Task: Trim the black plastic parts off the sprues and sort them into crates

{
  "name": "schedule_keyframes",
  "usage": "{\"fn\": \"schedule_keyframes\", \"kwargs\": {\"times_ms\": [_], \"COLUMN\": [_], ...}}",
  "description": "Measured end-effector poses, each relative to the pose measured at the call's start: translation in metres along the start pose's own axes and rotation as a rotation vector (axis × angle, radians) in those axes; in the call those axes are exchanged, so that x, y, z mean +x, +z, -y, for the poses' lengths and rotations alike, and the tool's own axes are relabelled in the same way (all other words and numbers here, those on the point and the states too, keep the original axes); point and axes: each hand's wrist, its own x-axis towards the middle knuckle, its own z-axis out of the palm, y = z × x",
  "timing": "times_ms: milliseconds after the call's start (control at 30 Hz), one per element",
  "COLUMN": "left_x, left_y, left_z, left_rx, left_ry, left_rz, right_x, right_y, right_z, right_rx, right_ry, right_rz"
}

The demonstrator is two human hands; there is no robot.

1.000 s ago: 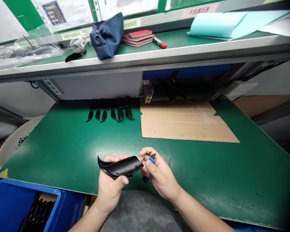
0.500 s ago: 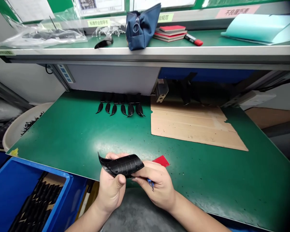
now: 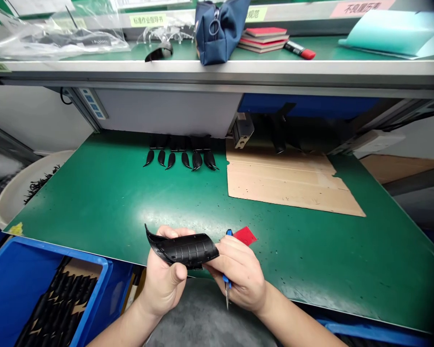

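My left hand grips a curved black ribbed plastic part at the near edge of the green bench mat, thumb pressed under it. My right hand is closed around a small blue-handled tool whose metal tip points down toward me; its fingertips touch the right end of the black part. A small red piece lies on the mat just beyond my right hand.
Several black pointed parts line the back of the mat beside a cardboard sheet. A blue bin of black parts sits low left, a white tub further left. The shelf above carries a blue pouch, notebooks and a marker.
The blue tool has turned in my right hand from tip-up to tip-down, and that hand has moved against the black part. The view has shifted, revealing the red piece.
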Motion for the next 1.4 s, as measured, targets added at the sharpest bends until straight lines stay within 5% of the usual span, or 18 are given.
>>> {"fn": "schedule_keyframes", "kwargs": {"times_ms": [233, 433, 733, 1100, 1233, 1400], "left_x": [0.000, 0.000, -0.002, -0.006, -0.003, -0.001], "left_y": [-0.004, -0.001, 0.011, 0.029, 0.031, 0.030], "left_z": [-0.006, -0.006, 0.006, 0.023, 0.033, 0.043], "left_rx": [-0.011, -0.011, -0.017, -0.010, -0.007, -0.022], "left_ry": [-0.051, -0.053, -0.071, -0.085, -0.086, -0.097], "left_rz": [-0.032, -0.044, -0.034, -0.001, -0.013, -0.057], "right_x": [0.006, 0.005, -0.006, -0.031, -0.035, -0.039], "right_y": [0.000, 0.002, -0.015, -0.028, -0.041, -0.047], "right_z": [-0.002, -0.001, -0.001, -0.008, -0.011, -0.018], "right_rx": [-0.174, -0.149, -0.246, -0.153, -0.037, -0.129], "right_ry": [-0.169, -0.067, -0.180, -0.051, 0.017, 0.128], "right_rz": [0.089, 0.031, 0.109, -0.038, -0.193, 0.001]}}
